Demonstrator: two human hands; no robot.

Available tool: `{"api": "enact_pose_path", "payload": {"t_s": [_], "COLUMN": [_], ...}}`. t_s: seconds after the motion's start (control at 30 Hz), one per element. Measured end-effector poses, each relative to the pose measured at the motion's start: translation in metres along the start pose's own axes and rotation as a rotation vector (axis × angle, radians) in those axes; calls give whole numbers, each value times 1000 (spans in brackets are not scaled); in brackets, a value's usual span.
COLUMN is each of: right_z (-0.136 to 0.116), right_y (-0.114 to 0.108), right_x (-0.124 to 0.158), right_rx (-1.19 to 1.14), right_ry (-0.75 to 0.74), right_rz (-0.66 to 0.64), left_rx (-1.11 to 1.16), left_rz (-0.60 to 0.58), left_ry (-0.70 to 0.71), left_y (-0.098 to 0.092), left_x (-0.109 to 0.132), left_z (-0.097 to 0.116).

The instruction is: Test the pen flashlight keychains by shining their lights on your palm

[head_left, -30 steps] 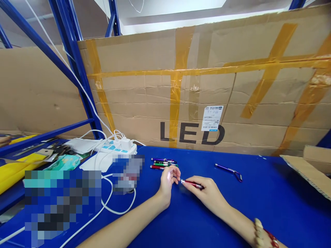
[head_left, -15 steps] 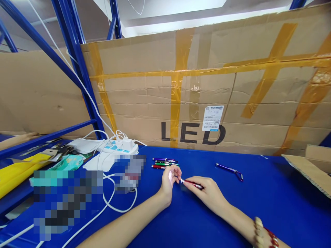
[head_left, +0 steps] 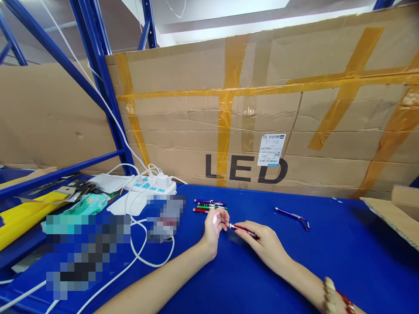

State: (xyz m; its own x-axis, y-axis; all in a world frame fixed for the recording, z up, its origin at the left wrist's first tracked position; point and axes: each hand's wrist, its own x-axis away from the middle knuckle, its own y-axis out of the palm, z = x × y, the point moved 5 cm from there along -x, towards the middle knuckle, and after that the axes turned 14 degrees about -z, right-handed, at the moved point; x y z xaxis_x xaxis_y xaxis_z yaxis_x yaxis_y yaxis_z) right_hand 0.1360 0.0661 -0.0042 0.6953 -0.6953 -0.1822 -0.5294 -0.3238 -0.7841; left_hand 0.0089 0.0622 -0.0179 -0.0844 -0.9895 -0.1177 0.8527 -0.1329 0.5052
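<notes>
One box (head_left: 391,213) open; fingers (head_left: 255,226) hold penlight (head_left: 241,229).

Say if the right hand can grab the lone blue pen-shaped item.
Probably not now: the right hand holds a red pen-shaped item, though nothing visible blocks its way to the blue one.

A left hand (head_left: 212,233) and a right hand (head_left: 263,239), two in all, share one blue table (head_left: 242,283) with six pen-shaped tubes (head_left: 236,227): one red tube (head_left: 236,227) in the right hand, one purple tube (head_left: 290,213) to the right, and four tubes (head_left: 206,206) clustered just beyond the left hand. Two bracelets (head_left: 329,294) circle one wrist (head_left: 314,283). One power strip (head_left: 166,188) sits at far left, with one open carton (head_left: 389,216) at right and one white label (head_left: 271,149) on the cardboard (head_left: 183,139) behind.
</notes>
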Motion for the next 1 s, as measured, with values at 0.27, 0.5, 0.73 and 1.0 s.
{"api": "enact_pose_path", "payload": {"t_s": [0.27,0.5,0.73,1.0], "right_z": [-4,-4,-5,-4], "right_y": [1,-1,0,0], "right_x": [0,0,0,0], "right_rx": [79,54,41,62], "right_ry": [-8,-15,-14,-4], "right_rz": [-33,-18,-3,8], "left_rx": [-47,-93,-117,-157], "left_rz": [-62,-92,-120,-133], "left_ry": [-10,-38,-36,-47], "left_y": [4,9,9,11], "left_x": [2,3,3,4], "left_z": [-1,1,1,0]}}
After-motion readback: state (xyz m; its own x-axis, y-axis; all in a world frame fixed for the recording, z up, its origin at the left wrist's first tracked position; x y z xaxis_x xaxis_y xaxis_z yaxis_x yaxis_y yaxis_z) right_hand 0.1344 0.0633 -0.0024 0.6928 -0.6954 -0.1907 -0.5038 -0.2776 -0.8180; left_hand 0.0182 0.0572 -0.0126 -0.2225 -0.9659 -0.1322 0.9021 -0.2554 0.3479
